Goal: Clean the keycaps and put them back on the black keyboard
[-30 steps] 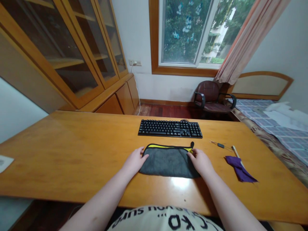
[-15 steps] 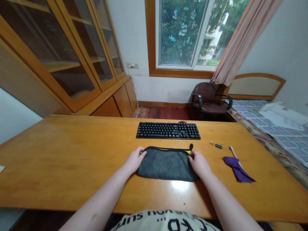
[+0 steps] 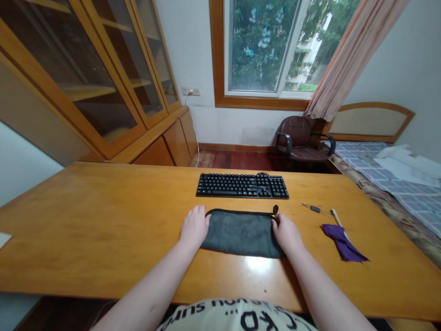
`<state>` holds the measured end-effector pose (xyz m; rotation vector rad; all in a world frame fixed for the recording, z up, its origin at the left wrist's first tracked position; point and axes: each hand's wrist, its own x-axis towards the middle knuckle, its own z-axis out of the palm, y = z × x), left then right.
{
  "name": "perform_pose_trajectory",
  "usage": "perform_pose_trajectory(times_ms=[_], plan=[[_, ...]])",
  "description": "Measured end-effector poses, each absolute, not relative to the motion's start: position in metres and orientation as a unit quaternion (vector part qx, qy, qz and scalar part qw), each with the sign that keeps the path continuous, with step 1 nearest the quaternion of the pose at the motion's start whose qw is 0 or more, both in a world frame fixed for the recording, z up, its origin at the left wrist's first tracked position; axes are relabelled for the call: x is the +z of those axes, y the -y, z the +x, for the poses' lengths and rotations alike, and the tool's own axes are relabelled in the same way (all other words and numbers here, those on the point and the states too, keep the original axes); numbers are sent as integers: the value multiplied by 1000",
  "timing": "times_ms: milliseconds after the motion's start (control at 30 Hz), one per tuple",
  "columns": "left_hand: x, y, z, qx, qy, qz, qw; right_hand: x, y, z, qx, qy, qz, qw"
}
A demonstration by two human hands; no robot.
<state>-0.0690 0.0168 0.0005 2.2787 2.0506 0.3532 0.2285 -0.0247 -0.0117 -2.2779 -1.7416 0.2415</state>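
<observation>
A grey cloth (image 3: 241, 233) with black edging lies folded on the desk, with a black loop (image 3: 275, 209) at its far right corner. A sliver of yellow shows beside the loop. My left hand (image 3: 195, 226) rests at the cloth's left end, fingers laid forward and thumb apart against the black edge. At the right end, my right hand (image 3: 286, 232) pinches the far corner just below the loop. The undersides of both hands' fingers are hidden.
Beyond the cloth lies a black keyboard (image 3: 242, 185). To the right are a thin wire tool with a dark grip (image 3: 314, 209), a white stick (image 3: 336, 218) and a purple cloth (image 3: 345, 243). A white item (image 3: 4, 239) sits at the desk's left edge.
My left hand has let go its pinch on the far left corner, and its fingers now extend forward. The cloth's far edge has closed, hiding most of the yellow. My right hand stays at its corner.
</observation>
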Motion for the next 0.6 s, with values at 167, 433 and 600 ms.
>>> perform_pose_trajectory(times_ms=[167,433,600], plan=[[-2,-2,-38,124,-476,868,65,-14,30,203,-34,690,-701,176],[-24,-10,-27,62,-361,925,105,-31,28,172,55,789,-604,99],[-25,-18,-52,60,-392,911,115,-33,28,191,69,786,-607,91]])
